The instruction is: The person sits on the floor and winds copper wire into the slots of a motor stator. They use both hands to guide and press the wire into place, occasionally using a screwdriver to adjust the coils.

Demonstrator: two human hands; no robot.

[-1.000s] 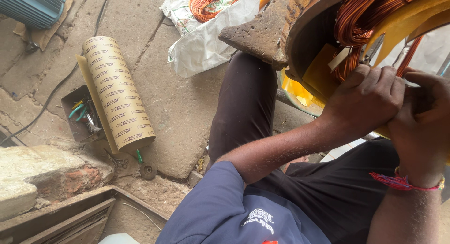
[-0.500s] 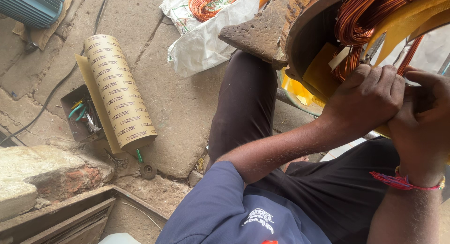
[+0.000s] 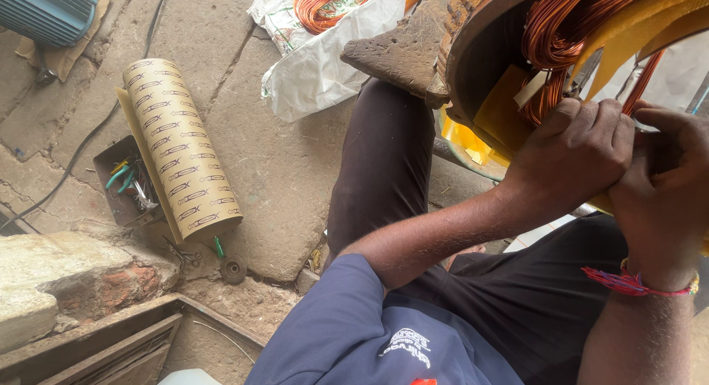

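The round motor stator (image 3: 473, 52) with copper wire coils (image 3: 569, 30) and yellow insulation sheets (image 3: 502, 111) rested on the person's lap. Both hands, left hand (image 3: 572, 152) and right hand (image 3: 665, 185), were closed together at its rim; steady, gentle pressure seemed wise to spare the thin wire.

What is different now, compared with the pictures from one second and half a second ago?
Nothing has visibly changed. The left hand and the right hand stay pressed together at the copper windings of the motor stator. The paper roll lies in the same place on the floor.
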